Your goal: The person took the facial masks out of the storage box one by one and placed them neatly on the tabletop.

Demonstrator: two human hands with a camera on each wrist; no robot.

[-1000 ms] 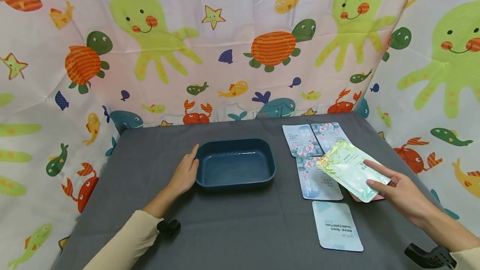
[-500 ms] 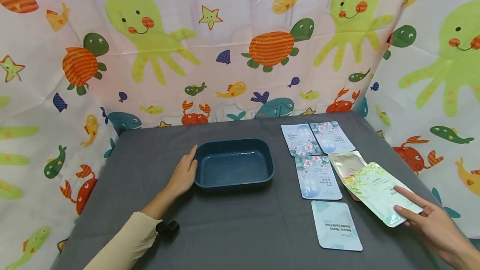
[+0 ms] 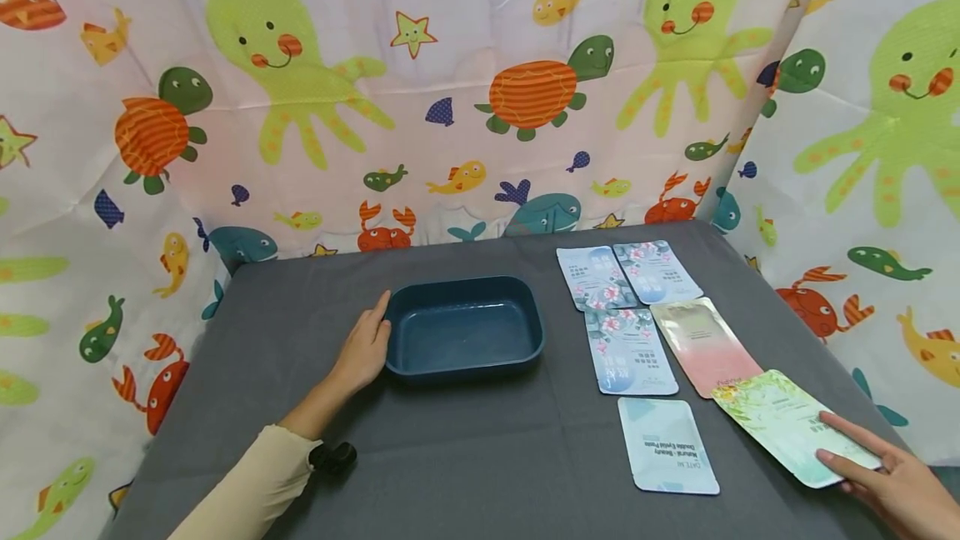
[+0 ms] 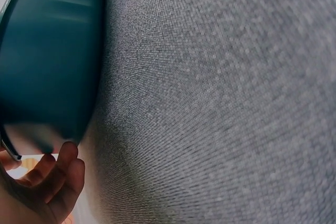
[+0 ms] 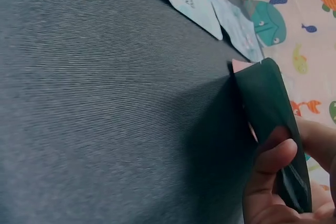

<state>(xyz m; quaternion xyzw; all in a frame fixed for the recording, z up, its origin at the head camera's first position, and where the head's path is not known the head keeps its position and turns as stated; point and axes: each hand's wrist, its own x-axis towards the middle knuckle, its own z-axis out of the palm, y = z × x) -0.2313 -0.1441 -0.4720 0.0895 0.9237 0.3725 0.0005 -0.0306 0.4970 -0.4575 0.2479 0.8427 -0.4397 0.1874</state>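
A dark blue rectangular dish (image 3: 465, 365) stands on the grey cloth. My left hand (image 3: 365, 348) holds its left end, thumb at the rim; in the left wrist view the hand's fingertips (image 4: 68, 150) meet the outer wall low down. At the right, my right hand (image 3: 892, 473) pinches a green and white floral sheet mask packet (image 3: 795, 427) by its near right end, thumb on top. Its far corner overlaps the lower end of a pink and silver packet (image 3: 705, 347) in the head view. The right wrist view shows the green packet's dark, shaded underside (image 5: 268, 103).
Several blue floral packets, such as the nearest one (image 3: 630, 352), lie flat left of the pink one. A pale blue eyelid paste packet (image 3: 667, 446) lies nearer the front. A sea-animal curtain (image 3: 450, 107) hangs behind and beside the grey tabletop (image 3: 480, 465).
My right hand has moved right and toward the front with the green packet, uncovering the pink and silver packet. My left hand stays at the dish.
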